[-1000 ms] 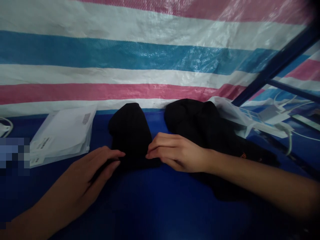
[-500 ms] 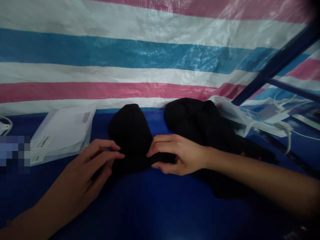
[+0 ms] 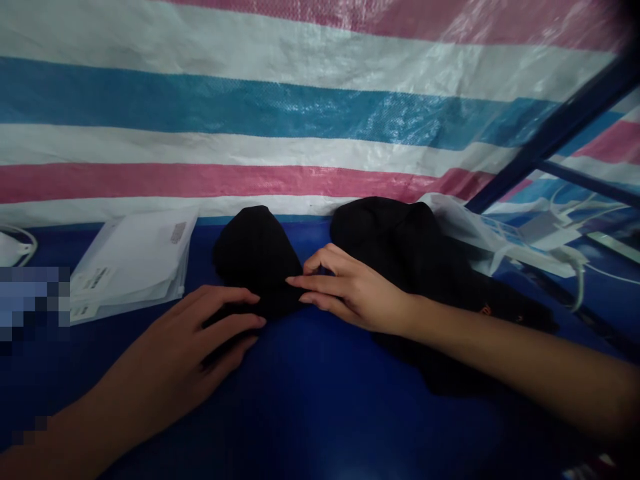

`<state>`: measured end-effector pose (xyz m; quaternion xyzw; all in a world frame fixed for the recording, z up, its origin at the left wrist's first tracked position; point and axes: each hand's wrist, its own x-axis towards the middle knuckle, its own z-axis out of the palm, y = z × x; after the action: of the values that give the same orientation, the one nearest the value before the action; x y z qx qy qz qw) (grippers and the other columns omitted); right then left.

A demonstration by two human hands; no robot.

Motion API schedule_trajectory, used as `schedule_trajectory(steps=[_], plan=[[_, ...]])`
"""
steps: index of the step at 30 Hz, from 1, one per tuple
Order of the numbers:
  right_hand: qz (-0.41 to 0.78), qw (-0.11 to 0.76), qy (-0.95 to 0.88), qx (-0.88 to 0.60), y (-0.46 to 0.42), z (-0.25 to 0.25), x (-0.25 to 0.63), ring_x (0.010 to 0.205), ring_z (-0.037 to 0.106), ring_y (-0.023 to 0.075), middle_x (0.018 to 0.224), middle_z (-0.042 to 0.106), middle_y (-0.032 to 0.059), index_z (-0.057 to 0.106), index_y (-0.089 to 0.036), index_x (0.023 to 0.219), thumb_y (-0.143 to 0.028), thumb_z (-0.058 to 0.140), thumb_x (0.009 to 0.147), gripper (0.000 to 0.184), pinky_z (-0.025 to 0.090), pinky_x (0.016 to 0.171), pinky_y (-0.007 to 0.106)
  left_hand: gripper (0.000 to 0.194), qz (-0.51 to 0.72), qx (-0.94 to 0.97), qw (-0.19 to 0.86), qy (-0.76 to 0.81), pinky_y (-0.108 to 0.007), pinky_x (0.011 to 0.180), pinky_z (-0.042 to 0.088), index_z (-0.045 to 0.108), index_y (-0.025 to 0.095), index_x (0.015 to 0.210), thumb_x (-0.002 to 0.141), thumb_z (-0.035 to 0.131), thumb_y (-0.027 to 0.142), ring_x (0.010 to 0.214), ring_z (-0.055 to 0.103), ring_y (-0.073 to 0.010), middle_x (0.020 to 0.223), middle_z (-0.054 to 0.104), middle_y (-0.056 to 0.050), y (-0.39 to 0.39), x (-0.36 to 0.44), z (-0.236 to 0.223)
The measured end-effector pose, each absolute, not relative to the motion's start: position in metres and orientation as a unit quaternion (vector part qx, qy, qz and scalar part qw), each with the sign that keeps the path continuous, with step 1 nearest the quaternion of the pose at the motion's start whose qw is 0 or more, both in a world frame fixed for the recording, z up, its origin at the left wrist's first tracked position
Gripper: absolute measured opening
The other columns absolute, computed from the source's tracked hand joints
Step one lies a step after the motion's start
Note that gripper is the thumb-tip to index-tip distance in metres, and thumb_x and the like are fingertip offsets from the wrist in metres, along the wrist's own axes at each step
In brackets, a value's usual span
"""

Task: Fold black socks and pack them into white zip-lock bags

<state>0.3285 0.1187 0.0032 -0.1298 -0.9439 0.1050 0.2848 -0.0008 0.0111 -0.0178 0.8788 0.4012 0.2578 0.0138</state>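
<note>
A small black cloth piece (image 3: 253, 247), rounded at the top like a cap, lies on the blue surface (image 3: 320, 400). My left hand (image 3: 210, 340) rests at its lower left edge, fingers spread and fingertips touching the fabric. From the other side, my right hand (image 3: 350, 287) has its thumb and fingers close together at the cloth's lower right edge, pinching it. Behind and below my right forearm spreads a larger black garment (image 3: 385, 230) with small orange marks. The forearm hides part of this garment.
Clear plastic sleeves with white sheets (image 3: 137, 250) lie at the left. White cables and boxes (image 3: 555, 233) sit at the right, beside a clear plastic bag (image 3: 463, 223). A dark blue metal frame (image 3: 550, 147) slants there. Striped plastic sheeting (image 3: 250, 100) hangs behind.
My right hand has shifted slightly up and left along the cloth, its fingers straighter. My left hand has moved slightly right, fingers more spread. The cloth's lower part now looks shorter and more bunched.
</note>
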Motion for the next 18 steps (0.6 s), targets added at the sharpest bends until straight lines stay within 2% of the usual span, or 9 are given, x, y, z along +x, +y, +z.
schedule_trajectory(steps=[4,7,10,13,18], plan=[[0.048,0.279,-0.949,-0.139,0.119,0.002,0.329,0.116,0.065,0.0248,0.132,0.071,0.0157,0.068,-0.017,0.158,-0.033,0.067,0.118,0.043,0.063,0.102,0.043,0.028,0.248,0.870,0.010,0.425,-0.039,0.107,0.064,0.073,0.038,0.142,0.117,0.062,0.033,0.130,0.075,-0.0229,0.152,0.071,-0.003,0.010,-0.002,-0.019],[0.053,0.287,-0.952,-0.091,0.119,0.005,0.329,0.125,0.069,0.0272,0.137,0.073,0.0180,0.068,-0.013,0.155,-0.035,0.072,0.115,0.046,0.062,0.108,0.046,0.027,0.249,0.871,0.007,0.424,-0.038,0.107,0.064,0.073,0.038,0.142,0.117,0.062,0.036,0.129,0.075,-0.0224,0.152,0.071,-0.002,0.011,-0.003,-0.021],[0.094,0.279,-0.954,-0.054,0.120,0.006,0.329,0.124,0.071,0.0271,0.133,0.078,0.0175,0.074,-0.011,0.145,-0.035,0.075,0.113,0.039,0.063,0.107,0.046,0.027,0.254,0.870,-0.002,0.423,-0.036,0.107,0.064,0.074,0.038,0.141,0.118,0.061,0.034,0.127,0.076,-0.0214,0.152,0.072,0.000,0.012,-0.005,-0.022],[0.120,0.285,-0.950,-0.054,0.121,0.006,0.329,0.119,0.073,0.0263,0.129,0.081,0.0176,0.076,-0.010,0.140,-0.026,0.071,0.115,0.030,0.065,0.105,0.045,0.030,0.249,0.874,-0.014,0.418,-0.035,0.106,0.064,0.075,0.038,0.142,0.118,0.059,0.030,0.125,0.077,-0.0206,0.152,0.073,0.000,0.013,-0.008,-0.023],[0.174,0.282,-0.942,-0.051,0.119,0.009,0.330,0.112,0.075,0.0247,0.123,0.081,0.0180,0.081,-0.009,0.135,-0.022,0.072,0.114,0.026,0.066,0.101,0.041,0.032,0.238,0.891,-0.008,0.386,-0.033,0.104,0.066,0.077,0.040,0.140,0.117,0.059,0.027,0.129,0.077,-0.0200,0.154,0.074,0.001,0.011,-0.012,-0.020]])
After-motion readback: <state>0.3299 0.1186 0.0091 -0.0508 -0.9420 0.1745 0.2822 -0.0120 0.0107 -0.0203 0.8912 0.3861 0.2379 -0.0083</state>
